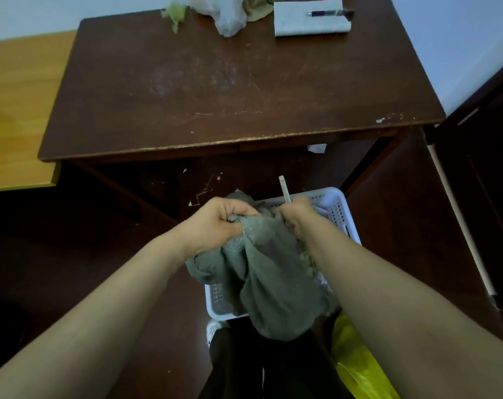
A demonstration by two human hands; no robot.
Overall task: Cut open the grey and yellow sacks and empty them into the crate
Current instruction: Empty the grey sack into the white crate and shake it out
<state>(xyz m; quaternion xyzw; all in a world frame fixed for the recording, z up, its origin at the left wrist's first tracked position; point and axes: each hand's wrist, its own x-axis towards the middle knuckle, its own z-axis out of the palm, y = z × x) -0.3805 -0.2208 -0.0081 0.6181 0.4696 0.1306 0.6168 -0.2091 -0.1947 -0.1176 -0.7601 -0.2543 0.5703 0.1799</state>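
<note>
Presently the grey sack is held up directly over the white crate, which stands on the floor in front of the dark table. The sack's gathered top is bunched in the left hand, whose fingers are curled tightly into the cloth. The right hand is clenched just beside it, against the same gathered end, and a thin pale tool, probably the cutter, is seen rising from the fist. Whether cloth is pinched in that hand as well cannot be told. The body of the sack hangs down across the crate, and some pale, crumpled material is glimpsed at its right edge, below the right wrist.

The step in hand is judged to be the opening or first emptying of the grey sack. Next, the mouth would need to be pulled wide and turned downward inside the crate's walls, so that nothing is spilled onto the floor, and the blade kept away from the fingers. The yellow sack lies on the floor near the crate, and no cut can be seen in it.
</note>
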